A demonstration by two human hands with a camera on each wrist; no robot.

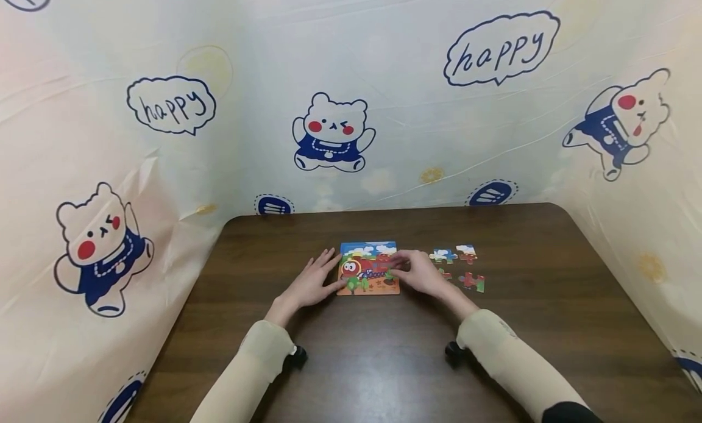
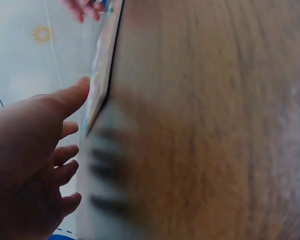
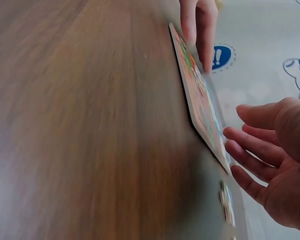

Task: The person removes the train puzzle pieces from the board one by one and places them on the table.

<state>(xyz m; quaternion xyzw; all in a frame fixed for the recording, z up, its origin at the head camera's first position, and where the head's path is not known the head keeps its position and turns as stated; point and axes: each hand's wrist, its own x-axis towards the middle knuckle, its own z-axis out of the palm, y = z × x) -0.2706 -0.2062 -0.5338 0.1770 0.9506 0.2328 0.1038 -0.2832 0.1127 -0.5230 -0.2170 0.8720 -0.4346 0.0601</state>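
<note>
A jigsaw puzzle board with a bright cartoon picture lies flat on the table. At its left edge is my left hand, fingers extended, the thumb resting on the board's lower left in the head view. My right hand is over the board's right side with its fingers bent. In the right wrist view, the right thumb and fingers stand apart near the board, and no piece shows between them. Loose jigsaw pieces lie right of the board, some partly hidden by the right hand.
The brown wooden table has rounded far corners. A pale curtain printed with cartoon bears surrounds its back and sides. Another loose piece and a red and green piece lie to the right of the board.
</note>
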